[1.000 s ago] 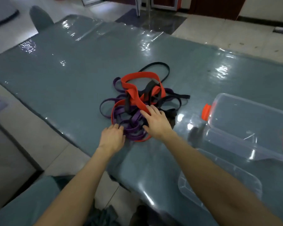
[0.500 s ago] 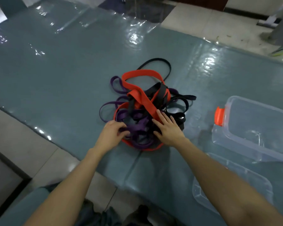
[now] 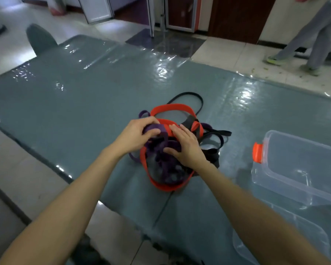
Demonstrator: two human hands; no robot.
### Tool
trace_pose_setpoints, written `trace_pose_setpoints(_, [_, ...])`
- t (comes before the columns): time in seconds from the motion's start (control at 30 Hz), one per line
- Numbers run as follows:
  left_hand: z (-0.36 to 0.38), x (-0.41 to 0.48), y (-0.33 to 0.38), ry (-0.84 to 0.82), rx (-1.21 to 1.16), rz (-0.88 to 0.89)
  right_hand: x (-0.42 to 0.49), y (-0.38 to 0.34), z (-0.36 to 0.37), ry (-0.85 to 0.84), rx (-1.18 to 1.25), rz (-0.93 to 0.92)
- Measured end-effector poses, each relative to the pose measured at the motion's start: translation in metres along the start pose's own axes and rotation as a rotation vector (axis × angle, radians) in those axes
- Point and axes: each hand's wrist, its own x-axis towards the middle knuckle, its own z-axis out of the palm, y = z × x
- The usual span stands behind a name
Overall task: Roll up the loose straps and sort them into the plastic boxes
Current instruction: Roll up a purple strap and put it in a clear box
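A tangled heap of straps lies mid-table: an orange strap (image 3: 171, 108), purple straps (image 3: 161, 159) and black straps (image 3: 218, 133). My left hand (image 3: 136, 136) pinches a purple strap at the heap's top left. My right hand (image 3: 185, 146) rests on the heap with its fingers spread over the orange and purple straps and its thumb against the purple ones. A clear plastic box (image 3: 302, 167) with an orange latch (image 3: 257, 152) stands to the right of the heap.
The table (image 3: 84, 100) carries a glossy grey-green cover. A second clear plastic box (image 3: 287, 236) lies at the near right, partly behind my right forearm. A person's legs (image 3: 313, 35) stand on the tiled floor at the far right. A chair back (image 3: 39, 40) shows at the far left.
Both hands have moved from the heap's near edge up onto its top. My left hand has closed on a purple strap. The view has tilted up.
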Motion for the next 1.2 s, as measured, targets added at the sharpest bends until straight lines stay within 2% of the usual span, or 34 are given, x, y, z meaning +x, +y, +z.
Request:
trace_pose_setpoints(0.07, [-0.026,0.021,0.025,0.034,0.001,0.089,0.019,-0.023,-0.026,-0.082,0.229,0.011])
trace_pose_setpoints(0.13, [-0.056,0.046,0.047,0.11,0.01,0.164,0.042,-0.038,-0.065,-0.06,0.36,0.024])
trace_pose_setpoints(0.23, [-0.108,0.079,0.079,0.378,0.0,0.253,0.076,-0.059,-0.152,0.06,0.379,-0.045])
trace_pose_setpoints(0.3, [-0.132,0.097,0.096,0.473,0.031,0.284,0.09,-0.073,-0.204,0.093,0.317,-0.085])
trace_pose_setpoints(0.4, [-0.137,0.112,0.105,0.404,0.089,0.218,0.092,-0.077,-0.241,0.074,0.221,-0.062])
trace_pose_setpoints(0.53, [-0.115,0.114,0.108,0.33,0.121,0.08,0.081,-0.076,-0.284,0.129,0.252,-0.061])
trace_pose_setpoints(0.63, [-0.081,0.103,0.117,0.146,0.114,-0.019,0.062,-0.085,-0.314,0.241,0.252,-0.101])
trace_pose_setpoints(0.7, [-0.06,0.094,0.125,0.068,0.09,-0.054,0.048,-0.093,-0.336,0.257,0.14,-0.148])
trace_pose_setpoints(0.83, [-0.035,0.082,0.15,0.129,0.008,-0.066,0.023,-0.106,-0.388,0.434,0.238,-0.203])
trace_pose_setpoints(0.93, [-0.019,0.073,0.171,0.201,0.0,-0.067,-0.004,-0.11,-0.399,0.182,-0.044,-0.215])
trace_pose_setpoints(0.97, [-0.013,0.07,0.177,0.212,-0.006,-0.064,-0.011,-0.11,-0.4,0.185,-0.041,-0.226])
trace_pose_setpoints(1.03, [0.001,0.061,0.185,0.243,-0.066,-0.057,-0.021,-0.111,-0.405,0.325,0.078,-0.245])
trace_pose_setpoints(1.07, [0.007,0.054,0.187,0.27,-0.111,-0.065,-0.028,-0.113,-0.405,0.338,0.078,-0.257])
trace_pose_setpoints(1.13, [0.018,0.04,0.193,0.274,-0.169,-0.103,-0.043,-0.117,-0.4,0.21,-0.019,-0.286])
trace_pose_setpoints(1.2, [0.029,0.029,0.2,0.211,-0.211,-0.147,-0.055,-0.126,-0.395,0.175,0.066,-0.293])
